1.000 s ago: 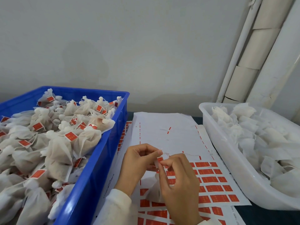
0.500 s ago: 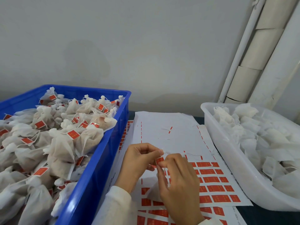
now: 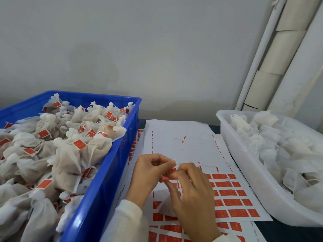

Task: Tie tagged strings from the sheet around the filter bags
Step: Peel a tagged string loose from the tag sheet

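Where two hands [image 3: 174,173] meet, one red tag [image 3: 171,171] shows.

The blue bin [image 3: 111,172] is hard, smooth plastic with a bit of shine, and the white tub [image 3: 244,172] is smooth plastic too, milky and a little see-through. The filter bags [image 3: 70,159] look like thin, soft, matt cloth that is crinkly, with thin white strings and small shiny red paper tags [image 3: 79,144]. The sheet [image 3: 174,137] is flat white paper with a smooth finish and red tag patches, the sleeve [image 3: 129,222] is soft white cloth, and the wall [image 3: 139,49] is matt and plain.
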Tool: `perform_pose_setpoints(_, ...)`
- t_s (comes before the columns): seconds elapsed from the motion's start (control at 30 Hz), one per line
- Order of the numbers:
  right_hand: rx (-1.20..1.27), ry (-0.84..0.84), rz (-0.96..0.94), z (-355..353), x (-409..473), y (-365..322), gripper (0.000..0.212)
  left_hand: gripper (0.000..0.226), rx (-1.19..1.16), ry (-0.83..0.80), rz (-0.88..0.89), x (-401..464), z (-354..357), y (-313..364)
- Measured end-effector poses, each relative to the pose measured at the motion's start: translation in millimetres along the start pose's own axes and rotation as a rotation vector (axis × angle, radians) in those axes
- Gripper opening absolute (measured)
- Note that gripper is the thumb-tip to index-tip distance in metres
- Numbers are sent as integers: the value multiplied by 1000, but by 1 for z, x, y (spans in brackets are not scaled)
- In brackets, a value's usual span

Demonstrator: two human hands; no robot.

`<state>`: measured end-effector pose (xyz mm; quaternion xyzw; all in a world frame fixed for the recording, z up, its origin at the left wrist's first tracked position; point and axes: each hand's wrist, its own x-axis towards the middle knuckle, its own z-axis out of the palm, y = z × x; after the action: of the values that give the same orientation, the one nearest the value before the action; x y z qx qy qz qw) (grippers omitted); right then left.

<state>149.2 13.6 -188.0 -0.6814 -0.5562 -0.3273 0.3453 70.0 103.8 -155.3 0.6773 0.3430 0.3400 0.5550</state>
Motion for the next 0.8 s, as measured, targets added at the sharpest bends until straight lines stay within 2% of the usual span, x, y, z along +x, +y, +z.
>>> perform_pose_setpoints(0.07, 148, -17, 37, -3, 0, -2, 52, 7, 0, -2, 8, 0, 0, 0)
perform_pose_setpoints(0.1, 295, 6, 125, -6, 2, -2, 37, 6, -1, -7, 12, 0, 0, 0)
perform_pose_setpoints(0.13, 454, 29, 284, -7, 5, -1, 21, 6, 6, -13, 18, 0, 0, 0)
perform_pose_setpoints(0.2, 723, -55, 661, -7, 9, 3, 12, 6, 36, -30, 35, 0, 1, -1)
perform_pose_setpoints(0.27, 845, -225, 833, -5, 12, 11, 8, 5, 53, -51, 52, -1, 1, -1)
perform_pose_setpoints(0.33, 903, -337, 834, -5, 14, 15, 14, 5, 71, -61, 77, 0, 1, -1)
perform_pose_setpoints(0.4, 935, -365, 812, -6, 15, 16, 16, 6, 85, -60, 104, 0, 1, -2)
perform_pose_setpoints(0.6, 894, -343, 770, -4, 13, 16, 18, 3, 102, -47, 134, 1, 4, -4)
perform_pose_setpoints(0.8, 834, -209, 804, 0, 10, 22, 19, 9, 11, -81, 50, -4, 7, -14)
